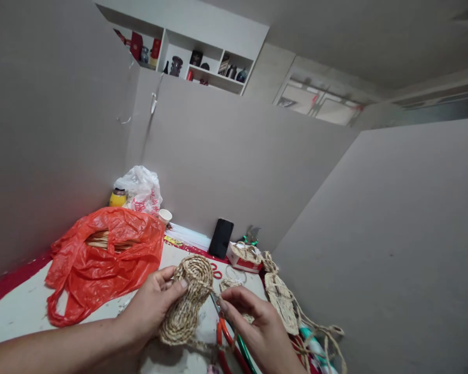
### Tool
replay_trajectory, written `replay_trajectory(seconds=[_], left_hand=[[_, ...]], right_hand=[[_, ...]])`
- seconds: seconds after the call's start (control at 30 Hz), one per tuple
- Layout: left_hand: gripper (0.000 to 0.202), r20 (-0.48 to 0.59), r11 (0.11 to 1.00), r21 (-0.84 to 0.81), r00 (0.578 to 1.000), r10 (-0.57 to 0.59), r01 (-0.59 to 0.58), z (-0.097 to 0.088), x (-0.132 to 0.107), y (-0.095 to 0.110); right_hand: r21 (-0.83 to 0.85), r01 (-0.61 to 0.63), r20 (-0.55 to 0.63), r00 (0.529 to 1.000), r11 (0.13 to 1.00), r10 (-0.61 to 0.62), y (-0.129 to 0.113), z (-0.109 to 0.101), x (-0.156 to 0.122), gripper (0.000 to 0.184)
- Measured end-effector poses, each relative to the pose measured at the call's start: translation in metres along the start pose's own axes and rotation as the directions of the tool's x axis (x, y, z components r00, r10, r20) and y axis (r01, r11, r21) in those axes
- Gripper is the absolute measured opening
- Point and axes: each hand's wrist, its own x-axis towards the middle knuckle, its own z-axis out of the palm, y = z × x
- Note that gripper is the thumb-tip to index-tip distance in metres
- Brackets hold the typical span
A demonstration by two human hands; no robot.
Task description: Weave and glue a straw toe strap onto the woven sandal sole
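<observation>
Left hand [156, 304] gripping woven straw sole [187, 301], right hand [253, 322] pinched shut beside it

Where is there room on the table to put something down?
Bare table shows in front of the red bag, at the near left. A smaller patch lies between bag and phone. The right side is crowded with straw pieces and pliers.

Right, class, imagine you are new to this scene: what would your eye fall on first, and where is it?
The bright red bag lies crumpled on the table at the left, with straw showing inside. At the centre front, the left hand grips a coiled straw weave, with the right hand at its right edge. A black phone stands propped further back.
</observation>
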Motion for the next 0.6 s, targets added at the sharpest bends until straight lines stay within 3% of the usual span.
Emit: replay_trajectory(seconds=[0.27,0.47,0.6], left_hand=[[0.037,-0.048,0.997,-0.069,0.999,-0.025,0.022,0.011,-0.008,0.011],[0.035,-0.086,0.994,-0.105,0.996,-0.033,0.024,0.016,-0.012,0.015],[0.030,-0.036,0.994,-0.102,0.999,-0.032,0.029,0.016,-0.014,0.014]], right_hand=[[0.305,-0.099,-0.142,0.979,0.947,0.148,-0.014,0.025,-0.005,0.033],[0.374,-0.094,-0.159,0.974,0.923,0.163,-0.018,0.037,-0.006,0.031],[0.423,-0.093,-0.168,0.969,0.902,0.179,-0.014,0.041,-0.005,0.031]])
